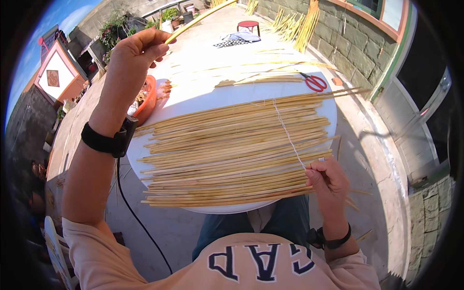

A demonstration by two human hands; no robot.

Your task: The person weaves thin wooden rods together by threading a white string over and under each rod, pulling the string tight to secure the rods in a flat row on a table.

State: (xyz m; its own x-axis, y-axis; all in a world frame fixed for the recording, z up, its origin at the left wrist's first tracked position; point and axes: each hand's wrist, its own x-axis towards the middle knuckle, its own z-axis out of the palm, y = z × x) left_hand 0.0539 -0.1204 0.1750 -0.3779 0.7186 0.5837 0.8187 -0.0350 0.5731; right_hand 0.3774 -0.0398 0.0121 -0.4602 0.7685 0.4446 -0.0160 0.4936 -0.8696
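My left hand (145,48) is raised at the upper left, its fingers pinched round the near end of a yellow straw stalk (200,19) that slants up and away to the right. My right hand (330,178) is low beside the right edge of a mat of straw stalks (232,150). Between its thumb and fingers it pinches a white string (286,133), which runs taut up to the mat's far edge. The stalks lie side by side across the round white table (188,92), with thin thread lines crossing them.
Red-handled scissors (315,83) and loose stalks (263,80) lie beyond the mat. An orange bucket (146,104) stands by the table's left side. Further off are a red stool (248,24) with cloth beside it, and straw bundles (307,26) against the wall. A black cable (128,205) hangs from my left wrist.
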